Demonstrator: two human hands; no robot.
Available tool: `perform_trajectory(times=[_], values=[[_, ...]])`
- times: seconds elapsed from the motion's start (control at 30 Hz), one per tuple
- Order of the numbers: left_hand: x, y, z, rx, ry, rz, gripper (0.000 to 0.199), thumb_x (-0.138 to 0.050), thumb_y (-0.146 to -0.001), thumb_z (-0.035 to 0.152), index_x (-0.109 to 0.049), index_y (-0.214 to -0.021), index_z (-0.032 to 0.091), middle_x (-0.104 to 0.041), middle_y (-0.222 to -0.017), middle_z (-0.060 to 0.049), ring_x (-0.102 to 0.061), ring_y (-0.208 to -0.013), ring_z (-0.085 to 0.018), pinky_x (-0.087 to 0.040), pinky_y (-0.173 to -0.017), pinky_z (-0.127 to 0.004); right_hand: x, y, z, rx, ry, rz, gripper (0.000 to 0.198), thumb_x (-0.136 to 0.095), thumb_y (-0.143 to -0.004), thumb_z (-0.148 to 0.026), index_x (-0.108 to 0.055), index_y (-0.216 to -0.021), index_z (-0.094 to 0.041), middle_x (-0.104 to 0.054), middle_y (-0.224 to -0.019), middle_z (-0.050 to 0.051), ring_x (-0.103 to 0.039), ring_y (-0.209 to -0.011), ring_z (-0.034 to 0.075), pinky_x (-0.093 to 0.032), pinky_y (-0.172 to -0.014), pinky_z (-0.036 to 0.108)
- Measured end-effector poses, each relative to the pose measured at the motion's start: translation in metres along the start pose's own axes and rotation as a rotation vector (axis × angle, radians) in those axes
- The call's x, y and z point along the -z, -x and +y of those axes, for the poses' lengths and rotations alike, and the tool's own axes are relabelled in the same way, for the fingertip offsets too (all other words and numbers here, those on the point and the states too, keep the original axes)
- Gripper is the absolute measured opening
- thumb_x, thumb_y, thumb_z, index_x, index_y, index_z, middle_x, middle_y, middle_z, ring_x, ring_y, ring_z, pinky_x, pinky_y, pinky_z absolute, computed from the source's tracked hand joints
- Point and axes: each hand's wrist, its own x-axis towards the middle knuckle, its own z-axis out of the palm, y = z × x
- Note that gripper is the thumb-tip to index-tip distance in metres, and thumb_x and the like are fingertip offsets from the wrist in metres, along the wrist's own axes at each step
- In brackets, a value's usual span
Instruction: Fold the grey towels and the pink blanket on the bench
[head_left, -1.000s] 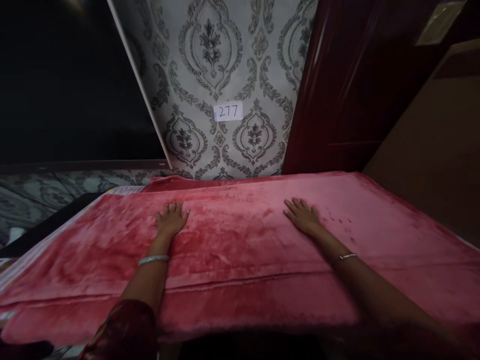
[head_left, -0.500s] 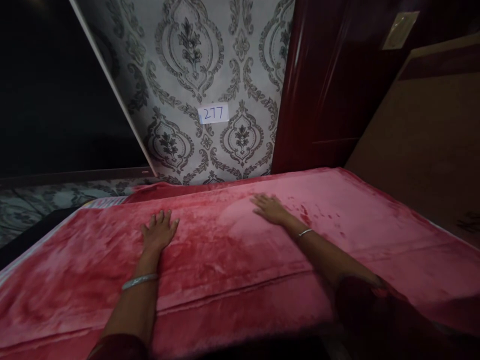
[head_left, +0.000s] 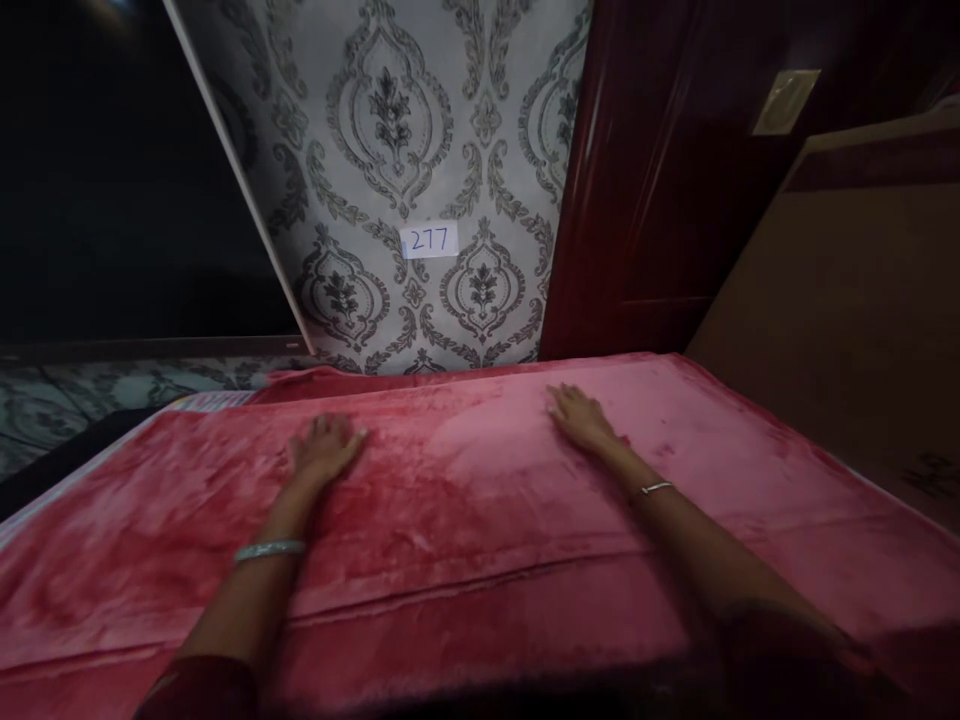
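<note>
A plush pink-red blanket [head_left: 465, 510] lies spread over a flat surface, with darker and lighter patches in its pile and a crease running across its near part. My left hand [head_left: 324, 447] is over the left-centre part of the blanket, slightly blurred, its fingers apart and nothing in it. Farther right, my right hand [head_left: 581, 415] rests flat on the lighter pink area near the far edge, fingers stretched out and holding nothing.
Behind the blanket stands a patterned wall with a paper label [head_left: 430, 240] marked 277. A large dark screen [head_left: 135, 180] is at the left. A dark red panel [head_left: 637, 180] and a big cardboard box [head_left: 847, 300] are on the right.
My right hand has slid to the right across the blanket, over the dark marks there. My left hand has shifted slightly to the right. The view has tilted up a little.
</note>
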Motion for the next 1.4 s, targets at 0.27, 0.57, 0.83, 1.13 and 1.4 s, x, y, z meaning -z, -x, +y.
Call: perform_trajectory(times=[0.27,0.57,0.83,1.13,1.4], values=[[-0.021,0.022,0.152,-0.917,0.188,-0.195,0.075,-0.035,-0.099,0.065,-0.029,-0.161,0.024,-0.029,-0.167,-0.013,-0.021,-0.157,-0.027,-0.016,-0.127,-0.054,-0.047,0.009,-0.08,0.28,-0.057,-0.027,0.053,-0.028,-0.108,-0.04,-0.039,-0.158,-0.028,-0.029,-0.167,0.007,-0.024,-0.153,0.027,-0.022,-0.122,0.053],[-0.036,-0.041,0.086,-0.359,-0.047,-0.17,0.069,-0.03,-0.101,0.055,-0.029,-0.162,0.023,-0.019,-0.17,-0.012,-0.015,-0.158,-0.031,-0.01,-0.125,-0.061,-0.045,0.01,-0.076,0.281,-0.03,-0.059,0.055,-0.029,-0.106,-0.038,-0.038,-0.159,-0.026,-0.026,-0.167,0.007,-0.022,-0.154,0.028,-0.021,-0.123,0.055],[-0.024,-0.044,-0.028,0.13,-0.094,0.024,0.07,-0.022,-0.1,0.053,-0.033,-0.16,0.02,-0.024,-0.169,-0.016,-0.02,-0.156,-0.036,-0.02,-0.119,-0.068,-0.04,0.008,-0.076,0.262,-0.039,-0.089,0.055,-0.031,-0.106,-0.038,-0.037,-0.16,-0.027,-0.025,-0.167,0.006,-0.022,-0.154,0.029,-0.021,-0.123,0.055],[-0.021,-0.045,-0.022,0.127,-0.101,-0.015,0.072,-0.019,-0.1,0.053,-0.03,-0.161,0.017,-0.02,-0.17,-0.015,-0.019,-0.156,-0.037,-0.021,-0.118,-0.068,-0.024,0.011,-0.164,0.638,-0.093,-0.16,0.059,-0.038,-0.103,-0.054,-0.036,-0.159,-0.037,-0.024,-0.167,-0.003,-0.018,-0.156,0.024,-0.018,-0.126,0.048],[-0.02,-0.051,-0.024,0.117,-0.113,-0.071,0.073,-0.014,-0.1,0.051,-0.025,-0.163,0.015,-0.013,-0.171,-0.015,-0.015,-0.157,-0.037,-0.023,-0.118,-0.069,-0.037,-0.06,-0.113,0.55,-0.024,-0.117,0.061,-0.032,-0.106,-0.056,-0.036,-0.16,-0.029,-0.022,-0.168,0.002,-0.017,-0.156,0.026,-0.014,-0.125,0.054]])
